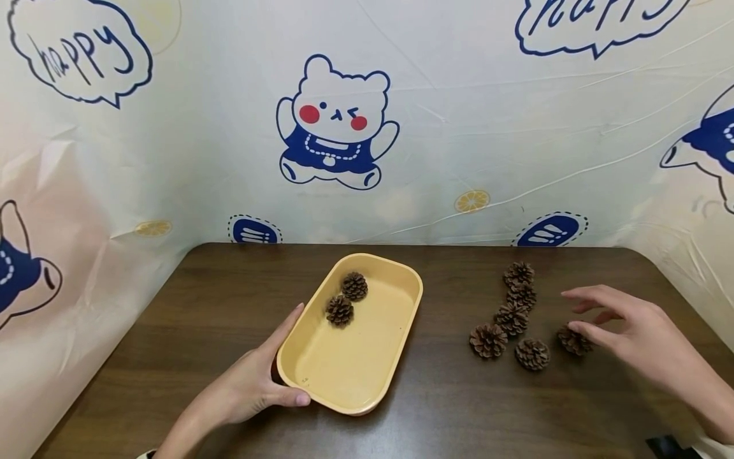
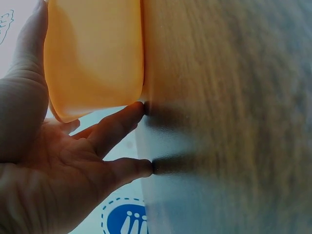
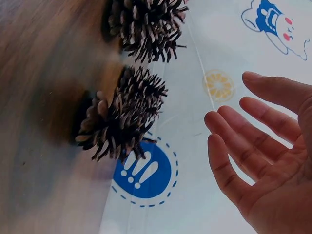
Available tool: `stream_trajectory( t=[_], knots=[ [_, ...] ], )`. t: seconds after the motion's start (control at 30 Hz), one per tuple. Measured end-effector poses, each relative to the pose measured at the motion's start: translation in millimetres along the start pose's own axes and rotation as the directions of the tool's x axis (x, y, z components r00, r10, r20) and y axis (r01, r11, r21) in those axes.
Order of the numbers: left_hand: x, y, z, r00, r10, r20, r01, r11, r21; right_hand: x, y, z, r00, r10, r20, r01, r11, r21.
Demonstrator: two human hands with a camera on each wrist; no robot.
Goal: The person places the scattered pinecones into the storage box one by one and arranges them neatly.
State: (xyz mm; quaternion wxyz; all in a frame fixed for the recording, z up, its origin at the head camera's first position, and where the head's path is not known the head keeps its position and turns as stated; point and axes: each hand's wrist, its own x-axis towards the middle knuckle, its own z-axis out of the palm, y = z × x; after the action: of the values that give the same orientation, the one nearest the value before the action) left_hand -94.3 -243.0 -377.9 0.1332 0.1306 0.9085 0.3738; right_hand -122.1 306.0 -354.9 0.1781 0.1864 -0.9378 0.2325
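A yellow rectangular tray (image 1: pixel 344 376) sits at a slant on the table, two pine cones (image 1: pixel 355 286) lying inside near its upper left. My left hand (image 1: pixel 252 382) grips the tray's near left corner, thumb at the near rim and fingers along the left side. In the left wrist view the other fingertips (image 2: pixel 146 168) reach the tabletop. To the right, several pine cones (image 1: pixel 511 318) form a loose curved row. My right hand (image 1: pixel 636 331) hovers beside the rightmost pine cone (image 1: pixel 575 341), its thumb overlapping it in the head view. The right wrist view shows parted fingers, nothing between them.
The dark wooden table (image 1: pixel 447 408) ends at the back against a pale printed sheet (image 1: pixel 459 146) with bear drawings, which also rises at both sides. A small black object (image 1: pixel 668 446) shows at the lower right, by the right sleeve (image 1: pixel 711 446).
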Motion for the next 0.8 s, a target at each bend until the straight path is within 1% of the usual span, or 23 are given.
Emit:
stream_trajectory(
  t=[0.23, 0.4, 0.53, 0.8],
  knots=[
    [0.1, 0.5, -0.3, 1.0, 0.004, -0.003, -0.004, 1.0, 0.006, -4.6, 11.4, -1.5, 0.999, 0.034, 0.016, -0.034, 0.999, 0.036],
    [-0.1, 0.6, -0.5, 1.0, -0.013, 0.008, 0.013, 1.0, -0.018, -7.0, 17.1, -1.2, 0.998, 0.055, 0.032, -0.057, 0.996, 0.068],
    [0.0, 0.6, -0.6, 1.0, -0.018, 0.01, 0.018, 1.0, -0.021, -8.4, 21.0, -2.1, 0.994, 0.091, 0.057, -0.096, 0.991, 0.097],
    [0.0, 0.5, -0.5, 1.0, -0.001, 0.005, 0.001, 1.0, -0.02, -10.2, 26.9, -2.0, 0.978, 0.156, 0.137, -0.165, 0.985, 0.057]
  ],
)
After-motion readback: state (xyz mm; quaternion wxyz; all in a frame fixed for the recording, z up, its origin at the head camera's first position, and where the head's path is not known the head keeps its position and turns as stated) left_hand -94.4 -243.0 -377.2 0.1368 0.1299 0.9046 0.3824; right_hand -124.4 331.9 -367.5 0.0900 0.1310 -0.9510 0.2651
